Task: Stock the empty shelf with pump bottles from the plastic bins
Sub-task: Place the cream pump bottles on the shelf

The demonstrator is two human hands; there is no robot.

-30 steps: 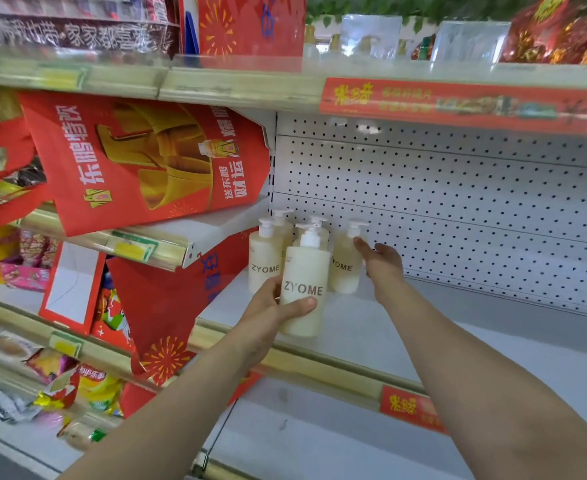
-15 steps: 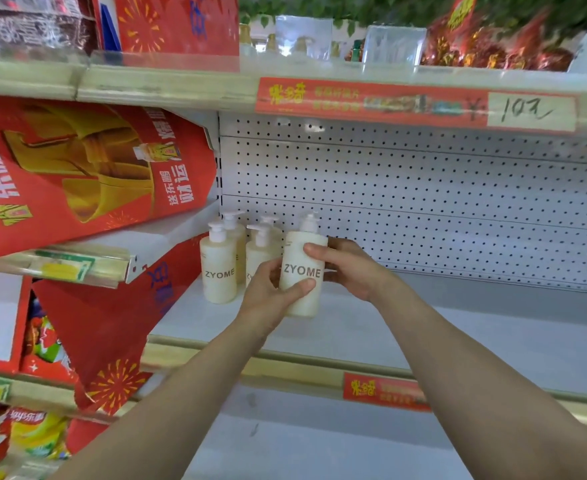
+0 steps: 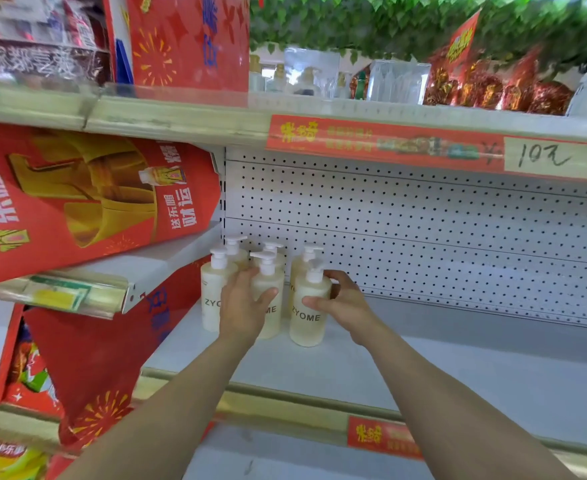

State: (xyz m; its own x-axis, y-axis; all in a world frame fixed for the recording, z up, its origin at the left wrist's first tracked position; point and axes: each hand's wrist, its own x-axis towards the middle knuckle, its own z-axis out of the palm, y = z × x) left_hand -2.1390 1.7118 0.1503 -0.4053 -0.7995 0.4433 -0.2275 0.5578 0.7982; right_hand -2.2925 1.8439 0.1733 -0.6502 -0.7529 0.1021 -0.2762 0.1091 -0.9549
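1. Head view: the front-right pump bottle stands upright on the shelf, label facing out, just beside the cluster at the shelf's left end.
2. The right hand grips it, thumb across the front and fingers curled round the back, probably to square it with the row.
3. The left hand wraps the middle front bottle, thumb over its label, seemingly steadying it so its neighbours do not tip.
4. Other pump bottles stand packed beside and behind, close to the pegboard back, likely so the rows fill from the corner outward.
5. Most of the shelf to the right is bare, and the plastic bins are out of view.
6. A red bag hangs at the left.
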